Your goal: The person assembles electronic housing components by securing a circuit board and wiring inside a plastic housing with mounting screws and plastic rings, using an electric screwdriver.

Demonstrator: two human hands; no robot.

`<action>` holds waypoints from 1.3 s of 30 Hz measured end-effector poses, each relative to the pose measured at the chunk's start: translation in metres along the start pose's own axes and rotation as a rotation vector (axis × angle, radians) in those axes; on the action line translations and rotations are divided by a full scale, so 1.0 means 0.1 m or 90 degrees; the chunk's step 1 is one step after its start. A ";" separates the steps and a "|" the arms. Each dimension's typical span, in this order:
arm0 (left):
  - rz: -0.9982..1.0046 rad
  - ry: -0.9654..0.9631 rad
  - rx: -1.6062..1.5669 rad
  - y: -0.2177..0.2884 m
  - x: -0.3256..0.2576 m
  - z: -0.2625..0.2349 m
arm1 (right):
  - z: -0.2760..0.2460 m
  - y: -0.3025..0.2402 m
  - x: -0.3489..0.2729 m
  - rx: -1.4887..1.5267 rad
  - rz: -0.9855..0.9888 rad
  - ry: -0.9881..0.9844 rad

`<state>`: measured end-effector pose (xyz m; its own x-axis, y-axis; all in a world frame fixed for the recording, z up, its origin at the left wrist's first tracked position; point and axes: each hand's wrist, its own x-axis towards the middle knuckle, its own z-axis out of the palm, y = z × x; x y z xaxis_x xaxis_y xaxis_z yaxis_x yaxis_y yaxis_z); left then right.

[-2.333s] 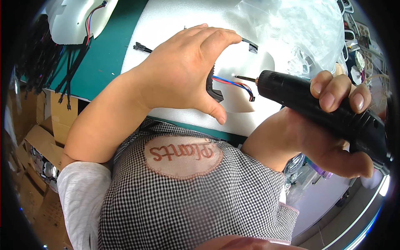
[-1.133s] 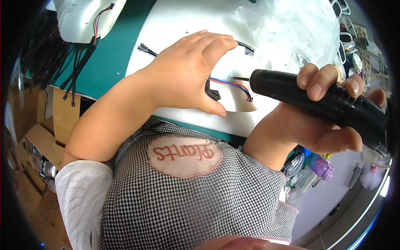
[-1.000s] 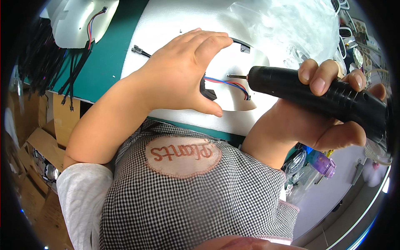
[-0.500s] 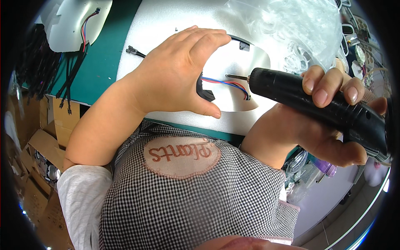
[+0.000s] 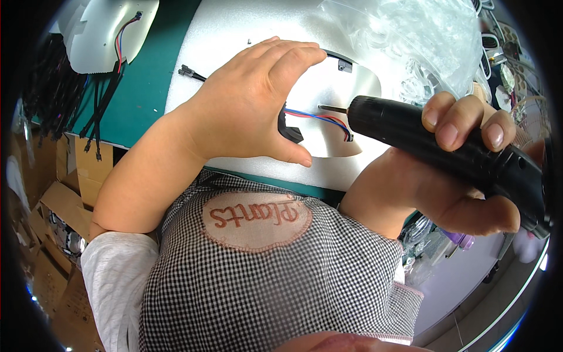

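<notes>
Screwdriver (image 5: 446,149), a black powered one, is clasped in the right hand (image 5: 446,188), fingers wrapped over the top of the barrel and thumb underneath. Its thin bit (image 5: 331,108) points leftward at a flat silvery panel (image 5: 358,88) lying on a white foam sheet (image 5: 234,35) on the green table (image 5: 152,64). The left hand (image 5: 252,111) rests on that panel, curved into an open C shape, fingers together above and thumb stretched out below, pressing down rather than closing on anything. Inside that curve sit a small black part (image 5: 290,130) and a run of red, blue and black wires (image 5: 316,117).

The tool therefore lies to the right of the left hand, the tip in the gap between its thumb and fingers, just beside the wires. Whether the tip already touches anything I cannot tell from here.

To do this well, I would say the bit should be held square to its seat before the trigger is squeezed, the wires kept out of its path, and the left hand should hold the panel flat so it cannot turn.

A second panel (image 5: 105,35) with its own wires lies at the far left, and crumpled clear plastic bags (image 5: 422,41) are piled at the far right.
</notes>
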<state>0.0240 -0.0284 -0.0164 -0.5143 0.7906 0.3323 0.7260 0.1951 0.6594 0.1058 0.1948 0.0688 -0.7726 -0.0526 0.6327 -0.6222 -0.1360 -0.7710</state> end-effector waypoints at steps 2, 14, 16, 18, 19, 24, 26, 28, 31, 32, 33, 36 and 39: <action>-0.001 -0.002 -0.003 0.00 0.00 0.00 | -0.02 0.00 0.02 -0.032 -0.020 -0.071; 0.011 0.003 -0.021 -0.03 -0.01 -0.02 | -0.07 -0.04 0.06 -0.048 -0.019 -0.107; 0.011 0.002 -0.016 -0.03 0.00 -0.02 | -0.08 -0.03 0.05 -0.045 -0.025 -0.099; 0.015 0.004 -0.010 -0.02 0.00 -0.03 | -0.09 -0.03 0.03 -0.042 -0.031 -0.092; 0.014 0.003 -0.009 -0.01 0.00 -0.03 | -0.10 -0.03 0.02 -0.047 -0.034 -0.080; 0.019 0.011 -0.014 -0.01 0.03 -0.01 | -0.09 -0.02 0.01 -0.044 -0.038 -0.063; 0.018 0.009 -0.015 0.01 0.04 -0.01 | -0.11 -0.03 0.00 -0.051 -0.046 -0.063; 0.017 0.008 -0.015 0.01 0.04 -0.02 | -0.11 -0.03 -0.02 -0.049 -0.047 -0.041; 0.020 0.013 -0.013 0.01 0.04 -0.01 | 0.01 -0.10 -0.04 -0.076 -0.039 0.012; 0.019 0.016 -0.015 0.02 0.04 0.00 | 0.05 -0.13 -0.04 -0.107 -0.030 0.044; 0.019 0.019 -0.017 0.02 0.04 0.00 | 0.01 -0.11 -0.03 -0.106 -0.029 0.044; 0.015 0.012 -0.015 0.04 0.04 -0.01 | -0.13 -0.10 -0.01 -0.065 -0.043 -0.049; 0.014 0.007 -0.006 0.05 0.04 -0.01 | -0.15 -0.10 -0.02 -0.053 -0.029 -0.047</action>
<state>0.0247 -0.0249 -0.0113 -0.5029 0.7882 0.3547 0.7331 0.1716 0.6581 0.1122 0.2109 0.0740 -0.7336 -0.1211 0.6687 -0.6673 -0.0579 -0.7426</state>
